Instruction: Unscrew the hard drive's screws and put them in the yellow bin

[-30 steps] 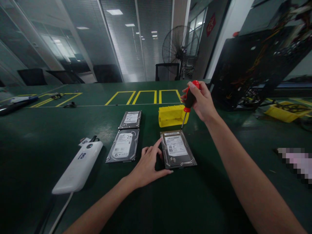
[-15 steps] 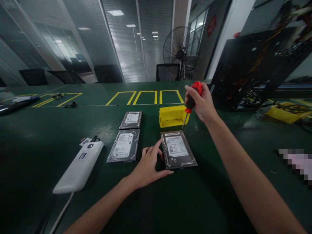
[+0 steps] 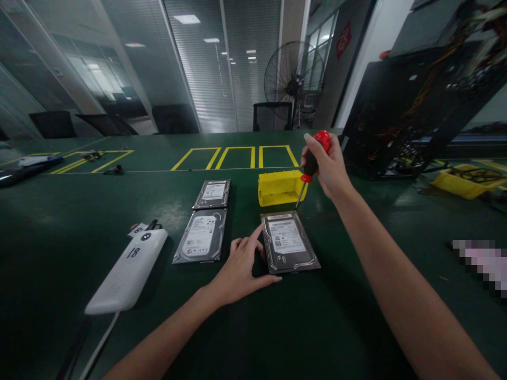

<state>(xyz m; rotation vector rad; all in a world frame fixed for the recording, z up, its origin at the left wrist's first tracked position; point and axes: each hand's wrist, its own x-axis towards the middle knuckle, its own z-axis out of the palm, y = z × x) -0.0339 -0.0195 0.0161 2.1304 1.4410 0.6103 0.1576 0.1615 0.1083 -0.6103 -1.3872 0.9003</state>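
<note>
Right hand (image 3: 330, 168) shifted slightly, closed round screwdriver (image 3: 310, 164), tip at hard drive (image 3: 288, 243) corner, left hand (image 3: 241, 269) open, touching its edge

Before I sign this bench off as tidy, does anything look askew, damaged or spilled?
Nothing stands out. The nearest drive lies flat, touched by the left hand, the right hand holds the screwdriver at its far corner, and two other drives lie flat beside it. No spills.

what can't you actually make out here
Head view:
Whether the screwdriver in the right hand meets a screw: too small.
Print on the hard drive label: too small.
Inside of the yellow bin: hidden by its wall.
The object at the right edge: pixelated.
</note>
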